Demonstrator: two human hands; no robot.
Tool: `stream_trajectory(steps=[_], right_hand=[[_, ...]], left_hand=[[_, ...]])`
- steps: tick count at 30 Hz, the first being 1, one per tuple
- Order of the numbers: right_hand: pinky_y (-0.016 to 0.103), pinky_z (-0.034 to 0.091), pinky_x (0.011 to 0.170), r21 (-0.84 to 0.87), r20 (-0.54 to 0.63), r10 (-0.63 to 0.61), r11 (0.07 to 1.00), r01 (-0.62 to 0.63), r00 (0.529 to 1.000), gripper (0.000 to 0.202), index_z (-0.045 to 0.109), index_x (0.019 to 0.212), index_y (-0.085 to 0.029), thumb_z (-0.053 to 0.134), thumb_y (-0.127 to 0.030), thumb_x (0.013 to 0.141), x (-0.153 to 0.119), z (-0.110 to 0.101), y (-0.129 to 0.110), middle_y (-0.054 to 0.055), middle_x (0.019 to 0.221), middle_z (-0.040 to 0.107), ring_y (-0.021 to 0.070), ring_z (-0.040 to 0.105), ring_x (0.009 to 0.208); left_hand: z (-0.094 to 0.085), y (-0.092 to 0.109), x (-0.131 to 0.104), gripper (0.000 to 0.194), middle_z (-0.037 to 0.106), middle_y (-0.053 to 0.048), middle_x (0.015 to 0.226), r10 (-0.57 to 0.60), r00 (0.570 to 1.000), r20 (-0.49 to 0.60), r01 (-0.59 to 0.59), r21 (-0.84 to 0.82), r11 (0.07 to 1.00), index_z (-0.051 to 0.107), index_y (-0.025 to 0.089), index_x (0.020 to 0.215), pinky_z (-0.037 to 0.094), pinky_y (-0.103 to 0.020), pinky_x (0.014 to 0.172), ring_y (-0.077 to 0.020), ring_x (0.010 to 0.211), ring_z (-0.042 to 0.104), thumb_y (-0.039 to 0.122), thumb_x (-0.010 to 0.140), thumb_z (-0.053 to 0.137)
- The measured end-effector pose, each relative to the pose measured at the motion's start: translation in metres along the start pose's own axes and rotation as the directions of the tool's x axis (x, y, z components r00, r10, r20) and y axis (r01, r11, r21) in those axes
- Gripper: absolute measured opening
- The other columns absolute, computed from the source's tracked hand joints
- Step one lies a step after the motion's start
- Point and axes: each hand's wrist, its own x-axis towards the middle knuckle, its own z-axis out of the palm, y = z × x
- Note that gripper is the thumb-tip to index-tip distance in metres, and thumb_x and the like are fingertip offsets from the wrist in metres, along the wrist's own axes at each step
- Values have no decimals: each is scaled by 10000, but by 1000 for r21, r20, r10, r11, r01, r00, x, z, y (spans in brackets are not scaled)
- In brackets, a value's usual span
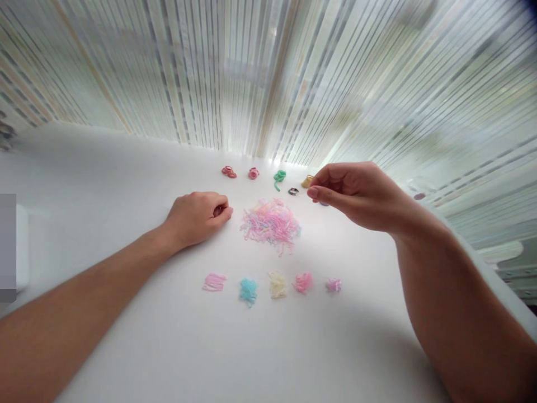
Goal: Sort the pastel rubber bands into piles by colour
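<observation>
shows no readable text, label, brand, number or sign anywhere. bears no lettering that can be made out on the white table (pixel 251 352), on the loose pastel pile (pixel 272 224) or on the small bunches (pixel 277 284) nearer the camera. offers nothing legible on the striped curtain (pixel 201 73) either.

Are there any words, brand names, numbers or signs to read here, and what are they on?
None that can be read.
The mixed pile and five smaller bunches show no lettering.
The dark ring-like item is too small to tell.
The striped curtain shows no words; anything behind it is too blurred.
</observation>
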Motion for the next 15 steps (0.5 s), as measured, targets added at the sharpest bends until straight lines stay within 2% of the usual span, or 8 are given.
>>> stream_trajectory(steps=[3, 6, 10, 15], right_hand=[[305, 377, 542, -63, 9, -19, 998, 19, 1000, 273, 731, 857, -216, 708, -467, 962, -20, 3, -14, 7, 679, 590, 137, 487, 605], [291, 400, 525, -128, 27, -65, 989, 68, 998, 229, 733, 858, -220, 692, -404, 988, -47, 13, -27, -1, 644, 609, 132, 513, 570], [246, 426, 525, -186, 38, -165, 968, 169, 986, 144, 699, 855, -225, 678, -240, 997, -85, 39, -37, -18, 681, 663, 109, 543, 565], [214, 449, 547, -180, 12, -232, 956, 231, 973, 123, 686, 917, -201, 630, -175, 1023, -110, 78, -28, 4, 766, 708, 109, 612, 625]], left_hand=[[1, -1, 0, 323, 709, -40, 840, 14, 1000, -11, -14, 3, 1000, 546, 222, 737, 279, -344, 647, -199, 764, 570, 460, 938, 462], [2, -2, 1, 324, 714, -44, 835, 18, 1000, -22, -18, 10, 1000, 546, 222, 727, 282, -344, 641, -203, 768, 587, 454, 939, 469], [2, -2, 1, 320, 708, -47, 826, 28, 999, -25, -28, 10, 1000, 548, 220, 721, 275, -351, 631, -203, 751, 576, 448, 932, 469], [2, -1, 0, 321, 707, -54, 839, 29, 999, -29, -29, 8, 1000, 564, 221, 729, 272, -354, 633, -207, 757, 574, 454, 924, 461]])
